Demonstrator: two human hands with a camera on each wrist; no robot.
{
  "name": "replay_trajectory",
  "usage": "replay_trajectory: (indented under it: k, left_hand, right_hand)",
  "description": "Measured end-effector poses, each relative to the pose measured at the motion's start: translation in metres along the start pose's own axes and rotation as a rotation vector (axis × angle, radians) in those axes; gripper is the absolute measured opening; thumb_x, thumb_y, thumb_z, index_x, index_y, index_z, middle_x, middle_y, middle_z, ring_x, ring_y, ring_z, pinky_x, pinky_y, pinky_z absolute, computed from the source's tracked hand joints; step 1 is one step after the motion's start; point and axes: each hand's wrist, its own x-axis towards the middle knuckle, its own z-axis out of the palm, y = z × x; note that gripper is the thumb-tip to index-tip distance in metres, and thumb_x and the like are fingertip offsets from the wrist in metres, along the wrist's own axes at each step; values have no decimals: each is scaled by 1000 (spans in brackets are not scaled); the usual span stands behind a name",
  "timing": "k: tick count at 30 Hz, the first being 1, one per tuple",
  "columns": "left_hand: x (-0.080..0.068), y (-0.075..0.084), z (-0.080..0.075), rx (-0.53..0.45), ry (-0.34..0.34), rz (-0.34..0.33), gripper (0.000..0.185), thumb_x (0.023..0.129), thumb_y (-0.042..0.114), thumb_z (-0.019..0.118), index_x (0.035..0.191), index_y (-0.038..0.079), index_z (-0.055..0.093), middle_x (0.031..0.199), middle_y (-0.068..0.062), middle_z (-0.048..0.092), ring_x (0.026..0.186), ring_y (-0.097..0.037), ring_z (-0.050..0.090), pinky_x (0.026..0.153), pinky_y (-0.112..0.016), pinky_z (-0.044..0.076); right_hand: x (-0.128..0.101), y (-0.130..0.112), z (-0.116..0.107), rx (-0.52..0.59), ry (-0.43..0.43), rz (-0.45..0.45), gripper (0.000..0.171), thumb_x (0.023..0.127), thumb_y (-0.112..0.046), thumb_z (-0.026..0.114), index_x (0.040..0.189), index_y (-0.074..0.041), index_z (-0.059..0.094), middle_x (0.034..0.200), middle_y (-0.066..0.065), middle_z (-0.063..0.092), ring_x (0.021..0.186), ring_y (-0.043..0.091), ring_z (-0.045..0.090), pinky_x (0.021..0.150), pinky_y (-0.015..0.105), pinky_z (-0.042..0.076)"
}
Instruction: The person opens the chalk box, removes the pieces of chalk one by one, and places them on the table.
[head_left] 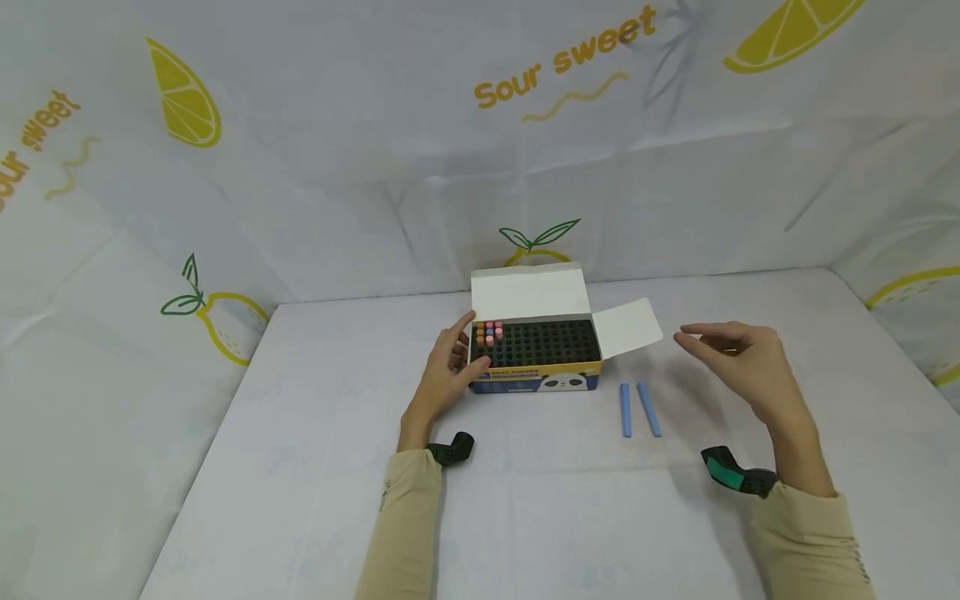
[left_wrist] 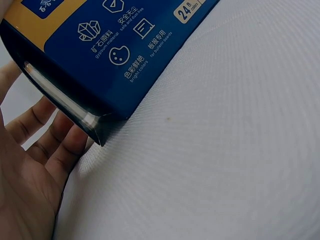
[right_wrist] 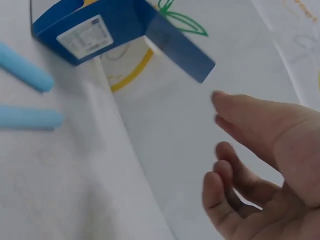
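White cloth covers the table (head_left: pixel 525 517) before me. Nearest lie two blue chalk sticks (head_left: pixel 639 409). Above them my right hand (head_left: pixel 738 358) hovers, fingers spread, empty. Farther off, my left hand (head_left: pixel 450 371) rests flat-fingered against the open chalk box (head_left: pixel 536 354).

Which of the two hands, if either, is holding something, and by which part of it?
The left hand steadies the open chalk box at its left end, fingers against the side. The right hand holds nothing, hovering open above the table near two blue chalk sticks.
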Motion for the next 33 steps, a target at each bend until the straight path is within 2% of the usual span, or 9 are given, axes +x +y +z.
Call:
replay_trajectory:
  k: [3, 6, 9, 13, 18, 22, 27, 30, 33]
  left_hand:
    - [1, 0, 0, -5, 0, 2, 72, 96, 12, 63, 161, 7, 32, 117, -20, 47, 90, -37, 46, 79, -32, 42]
    - [1, -1, 0, -12, -4, 2, 72, 96, 12, 63, 161, 7, 32, 117, -21, 47, 90, -39, 46, 79, -33, 42]
    - [5, -22, 6, -11, 7, 13, 73, 97, 17, 65, 162, 16, 32, 118, -19, 47, 90, -37, 47, 80, -34, 43]
    - [11, -49, 13, -3, 30, 25, 73, 96, 33, 67, 161, 32, 33, 118, -12, 48, 89, -26, 47, 80, -32, 44]
    - [11, -47, 12, -3, 35, 32, 77, 94, 54, 66, 160, 33, 33, 118, -11, 48, 88, -20, 46, 79, -30, 45]
    - [11, -47, 11, 1, 39, 34, 77, 93, 55, 65, 160, 33, 33, 117, -11, 48, 88, -20, 45, 79, -30, 44]
    - [12, -48, 10, 3, 39, 21, 76, 94, 49, 67, 161, 33, 33, 118, -11, 48, 89, -21, 47, 80, -32, 45]
    - [11, -49, 10, 10, 43, 11, 78, 93, 56, 66, 160, 33, 34, 119, -11, 48, 90, -20, 48, 81, -31, 46]
    - [11, -50, 10, 20, 49, 9, 81, 91, 63, 64, 160, 33, 34, 119, -11, 49, 90, -19, 49, 81, -30, 46]
  right_hand:
    - [2, -10, 5, 120, 110, -36, 28, 92, -19, 77, 117, -6, 77, 86, -28, 65, 79, -6, 60, 66, 11, 47]
    - [5, -24, 14, 167, 187, -101, 25, 90, -11, 78, 114, -3, 78, 83, -25, 65, 76, -3, 60, 64, 11, 47]
    - [9, -39, 26, 186, 223, -175, 27, 89, -6, 77, 114, 4, 76, 81, -25, 65, 76, -2, 60, 66, 10, 47]
    - [16, -56, 45, 237, 188, -224, 25, 90, -7, 77, 113, 2, 77, 81, -21, 64, 77, 2, 57, 65, 12, 46]
    - [25, -72, 71, 315, 101, -242, 25, 92, -8, 75, 114, 4, 76, 83, -19, 64, 79, 4, 57, 68, 15, 47]
    - [33, -81, 96, 342, 10, -246, 25, 93, -11, 75, 114, 3, 76, 86, -17, 64, 79, 4, 59, 71, 16, 50]
    - [41, -89, 126, 333, -90, -250, 23, 93, -11, 75, 113, 1, 77, 94, 3, 70, 79, 4, 63, 73, 18, 52]
    - [44, -93, 141, 313, -114, -266, 23, 93, -10, 75, 113, 1, 77, 98, 17, 71, 81, 4, 64, 75, 19, 53]
    - [46, -96, 154, 295, -115, -275, 22, 92, -11, 76, 110, 0, 78, 99, 20, 71, 80, 5, 64, 75, 20, 53]
